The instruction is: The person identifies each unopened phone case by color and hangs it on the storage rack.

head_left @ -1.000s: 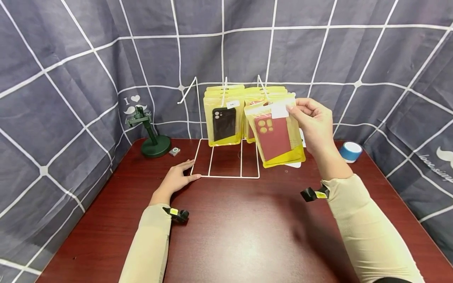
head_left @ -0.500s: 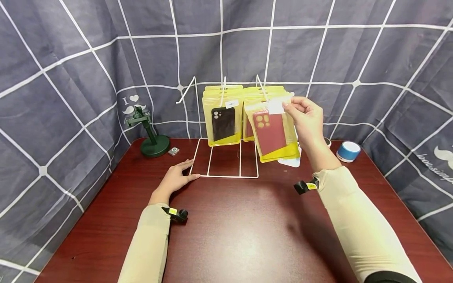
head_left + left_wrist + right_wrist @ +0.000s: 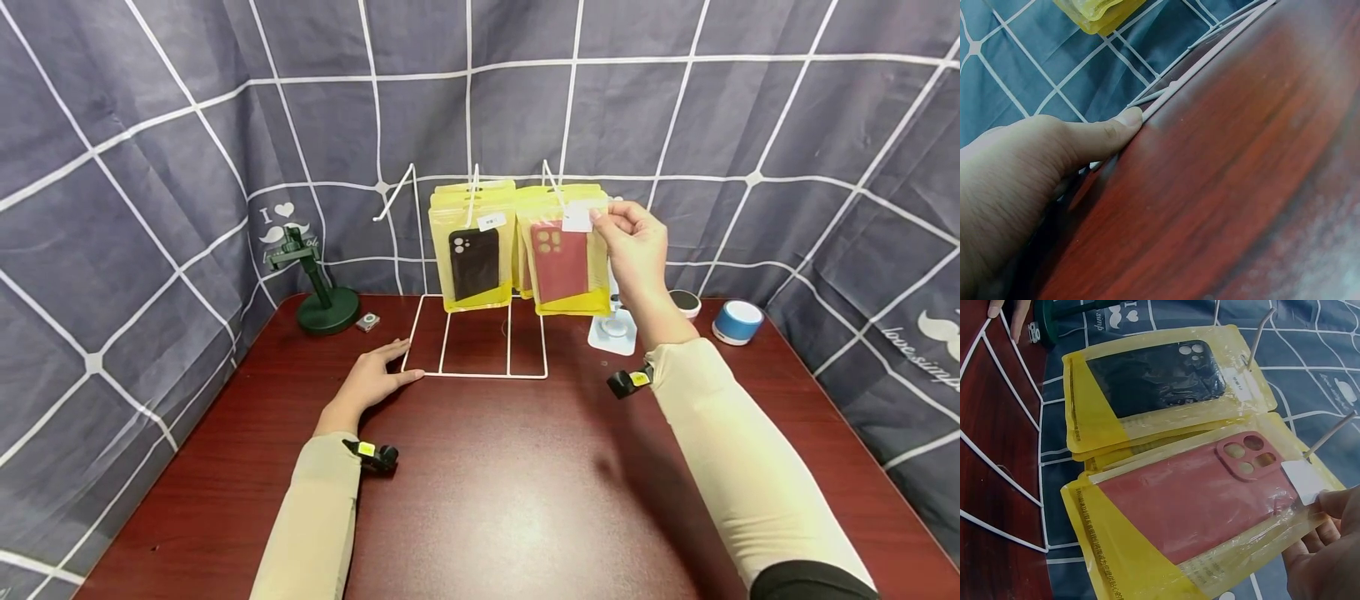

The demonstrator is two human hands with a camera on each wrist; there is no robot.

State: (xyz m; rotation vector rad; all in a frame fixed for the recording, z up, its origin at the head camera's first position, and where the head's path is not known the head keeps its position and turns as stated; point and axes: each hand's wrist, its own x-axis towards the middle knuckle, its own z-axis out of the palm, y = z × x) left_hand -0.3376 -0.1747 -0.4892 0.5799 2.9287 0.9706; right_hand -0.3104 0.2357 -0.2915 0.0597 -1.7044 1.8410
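Observation:
My right hand (image 3: 637,246) pinches the upper right edge of a yellow clear-front bag with a red phone case (image 3: 562,262) in it, by its white label. In the right wrist view the rack's right prong (image 3: 1330,435) meets the top of this bag. Other yellow bags hang behind it. A black phone case in a bag (image 3: 475,262) hangs on the middle prong. My left hand (image 3: 369,385) rests at the front left corner of the white wire rack (image 3: 486,376), fingers extended. Its thumb (image 3: 1107,134) presses the front wire in the left wrist view.
The rack's left prong (image 3: 395,193) holds nothing. At the left stand a green stand (image 3: 328,310) and a small square gadget (image 3: 368,322). To the right are a white square-based item (image 3: 612,333), a round dark-topped item (image 3: 686,303) and a blue cylinder (image 3: 738,322).
My right hand has moved left and slightly up with the red phone case bag, which now hangs straighter, against the bags on the right prong. The left hand has stayed at the rack's corner.

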